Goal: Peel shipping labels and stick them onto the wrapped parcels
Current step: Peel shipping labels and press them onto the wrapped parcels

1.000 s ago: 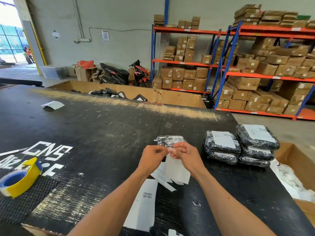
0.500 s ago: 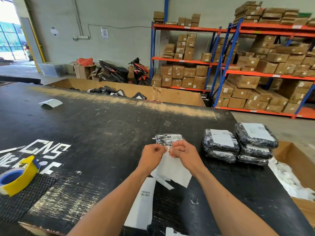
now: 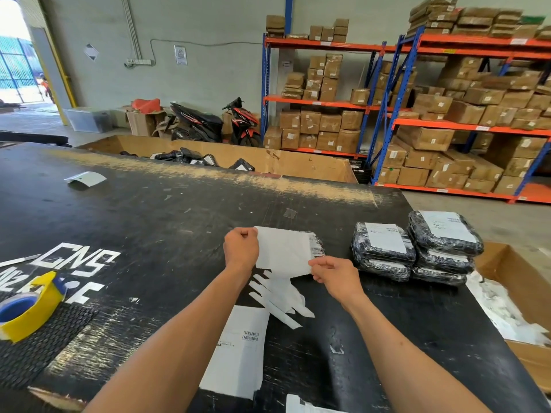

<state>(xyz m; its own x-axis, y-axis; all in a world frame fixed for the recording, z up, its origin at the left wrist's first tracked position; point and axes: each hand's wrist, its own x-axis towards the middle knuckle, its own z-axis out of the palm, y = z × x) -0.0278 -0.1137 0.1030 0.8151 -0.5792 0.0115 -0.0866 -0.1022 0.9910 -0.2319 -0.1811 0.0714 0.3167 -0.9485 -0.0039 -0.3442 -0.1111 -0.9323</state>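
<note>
- Label (image 3: 284,251): white sheet held stretched between our two hands, just above the desk (image 3: 149,222), over a black wrapped parcel (image 3: 316,243) of which only the right edge shows past the sheet.
- Left hand (image 3: 241,247): fingers curled, pinching the label's upper left corner.
- Right hand (image 3: 334,274): fingers curled, pinching the lower right corner.
- Step in hand, as we judge it: the label looks peeled and is being positioned over the parcel, not yet pressed down. We cannot tell whether any part already touches the wrap.
- Next move calls for: lowering the sheet flat and square on the parcel's top, one edge first, then smoothing across to avoid creases.
- Risk: a slack label may fold on itself or stick skewed.
- Backing strips (image 3: 280,299) lie on the desk under our wrists; a barcoded sheet (image 3: 238,350) lies nearer us.
- Labelled parcels (image 3: 414,248) are stacked to the right, well apart from the one in hand.
</note>
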